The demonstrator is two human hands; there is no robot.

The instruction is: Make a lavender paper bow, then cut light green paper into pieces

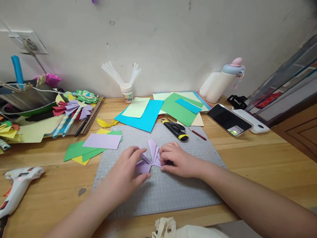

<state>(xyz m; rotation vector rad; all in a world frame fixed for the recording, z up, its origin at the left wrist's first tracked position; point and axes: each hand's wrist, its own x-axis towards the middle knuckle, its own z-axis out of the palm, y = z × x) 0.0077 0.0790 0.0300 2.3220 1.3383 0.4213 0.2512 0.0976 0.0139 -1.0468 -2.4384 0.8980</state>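
A light purple folded-paper fan lies spread on the grey cutting mat, its pleats opening to both sides of a narrow middle. My left hand is around its left side with thumb and fingers apart; whether a fingertip touches the paper I cannot tell. On the right side, my right hand has its fingers bent and closed on the fan's edge, partly hiding it. Just beyond are a yellow-and-black utility knife, black scissors and a dark red pencil.
Purple paper tops green and yellow sheets at left. Blue paper and green paper lie behind the mat. A glue gun is near left, finished paper flowers behind it. A cup, phone and bottle stand farther back.
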